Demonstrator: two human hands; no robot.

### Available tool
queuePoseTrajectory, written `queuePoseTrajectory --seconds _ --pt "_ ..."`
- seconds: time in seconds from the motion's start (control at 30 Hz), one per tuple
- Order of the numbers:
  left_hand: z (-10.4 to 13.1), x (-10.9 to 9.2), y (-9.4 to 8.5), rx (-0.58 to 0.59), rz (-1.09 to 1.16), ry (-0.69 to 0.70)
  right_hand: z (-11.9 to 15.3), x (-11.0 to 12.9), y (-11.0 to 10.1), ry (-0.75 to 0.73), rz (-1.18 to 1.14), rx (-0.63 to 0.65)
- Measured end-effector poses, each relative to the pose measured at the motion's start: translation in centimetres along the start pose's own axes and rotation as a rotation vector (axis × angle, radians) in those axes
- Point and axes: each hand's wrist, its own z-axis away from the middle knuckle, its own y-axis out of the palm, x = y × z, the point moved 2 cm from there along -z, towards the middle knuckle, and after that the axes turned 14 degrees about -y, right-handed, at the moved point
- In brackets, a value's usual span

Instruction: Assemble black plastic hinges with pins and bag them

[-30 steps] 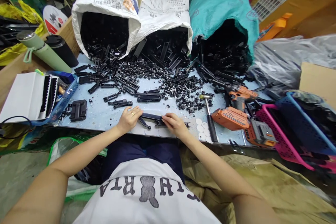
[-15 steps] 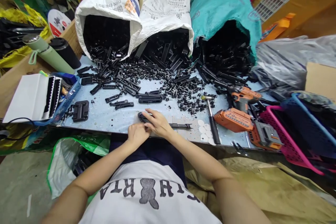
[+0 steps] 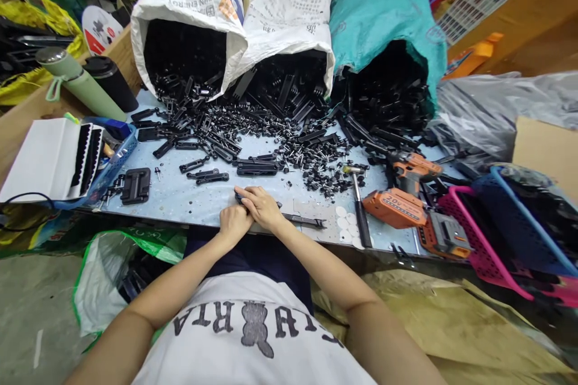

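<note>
At the table's front edge, my left hand [image 3: 235,222] and my right hand [image 3: 262,207] are closed together over a black plastic part [image 3: 238,195]. Only a small tip of it shows past my right fingers; the rest is covered. My left hand is a fist pressed against the right one. Beside my right wrist lies a long black plastic strip [image 3: 307,221] with a forked end; whether it joins the held part is hidden. Just beyond my hands are several black plastic arms [image 3: 257,167]. A hammer [image 3: 360,207] with a black handle rests to the right, by white discs [image 3: 347,224].
Three sacks, a white-blue one [image 3: 189,0], a white one [image 3: 286,6] and a teal one [image 3: 383,18], spill black parts and pins. An orange cordless drill [image 3: 397,201] and a pink basket [image 3: 487,258] stand right. A blue basket [image 3: 115,162] and a green bottle [image 3: 85,90] stand left.
Both hands remain together on the black part, and less of it shows past the fingers. The whole view has shifted slightly.
</note>
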Motion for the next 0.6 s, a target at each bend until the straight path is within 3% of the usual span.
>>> queuePoseTrajectory --seconds 0.47,0.6 --pt "0.9 1.0 0.1 -0.119 -0.01 -0.019 -0.1 0.8 0.7 0.076 0.242 0.128" --pt "1.3 1.5 -0.3 -0.099 -0.038 0.126 1.4 1.7 -0.9 -0.078 0.204 0.062"
